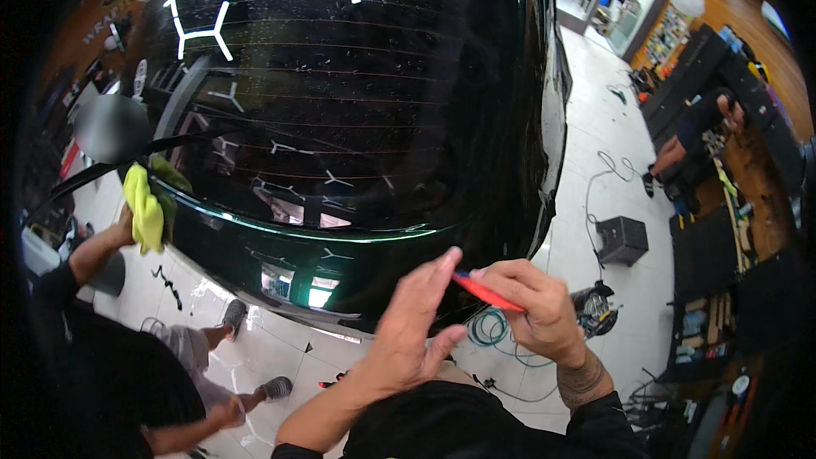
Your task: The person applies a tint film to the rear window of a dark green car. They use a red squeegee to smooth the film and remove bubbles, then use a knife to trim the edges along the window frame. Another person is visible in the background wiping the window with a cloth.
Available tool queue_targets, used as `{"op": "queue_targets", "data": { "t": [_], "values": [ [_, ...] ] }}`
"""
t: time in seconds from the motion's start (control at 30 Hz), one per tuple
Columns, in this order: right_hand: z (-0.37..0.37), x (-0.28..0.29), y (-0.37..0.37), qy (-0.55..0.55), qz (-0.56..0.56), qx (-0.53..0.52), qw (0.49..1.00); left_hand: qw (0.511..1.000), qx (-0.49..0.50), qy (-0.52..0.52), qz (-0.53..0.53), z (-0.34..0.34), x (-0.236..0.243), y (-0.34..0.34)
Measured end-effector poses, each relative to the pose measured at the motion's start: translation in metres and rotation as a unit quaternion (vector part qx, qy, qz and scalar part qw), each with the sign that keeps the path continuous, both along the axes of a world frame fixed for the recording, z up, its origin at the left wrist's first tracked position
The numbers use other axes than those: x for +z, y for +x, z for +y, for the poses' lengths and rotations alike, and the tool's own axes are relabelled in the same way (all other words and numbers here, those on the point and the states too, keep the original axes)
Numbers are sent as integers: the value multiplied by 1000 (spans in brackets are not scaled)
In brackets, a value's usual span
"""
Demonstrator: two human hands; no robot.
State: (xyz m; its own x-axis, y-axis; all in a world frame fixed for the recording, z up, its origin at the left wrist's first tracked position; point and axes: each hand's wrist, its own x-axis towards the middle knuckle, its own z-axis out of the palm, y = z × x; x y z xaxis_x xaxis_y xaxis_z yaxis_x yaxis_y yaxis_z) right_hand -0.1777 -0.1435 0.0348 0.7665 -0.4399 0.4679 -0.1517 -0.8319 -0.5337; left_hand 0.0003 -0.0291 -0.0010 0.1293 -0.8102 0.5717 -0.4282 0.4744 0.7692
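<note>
A dark green car's rear window [365,119], wet with droplets and crossed by thin heating lines, fills the middle of the head view, above a glossy body panel [255,255]. My right hand [531,310] grips a red squeegee with a blue edge [493,293] in front of the lower right panel. My left hand [416,319] is open beside it, fingers stretched out and thumb apart, fingertips near or touching the squeegee's blue end.
A co-worker [102,348] at left holds a yellow-green cloth [144,212] against the car. Another person [697,140] is at right by dark shelving [705,340]. A black box [622,240], hoses [489,331] and cables lie on the white tiled floor [595,85].
</note>
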Motion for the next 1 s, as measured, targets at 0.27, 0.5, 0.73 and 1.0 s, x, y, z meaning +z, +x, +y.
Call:
{"op": "queue_targets", "data": {
  "t": [0.27,0.5,0.73,1.0],
  "values": [
    [22,13,68,-235,112,-107,960,942,111,25,-314,-7,7,90],
    [28,16,96,-272,207,-157,927,956,51,-12,-290,-15,1,98],
    [5,41,88,-318,310,-112,889,947,9,-22,-320,-31,-7,87],
    [-30,59,69,-356,354,-34,864,942,9,-37,-334,-49,-13,63]
  ]
}}
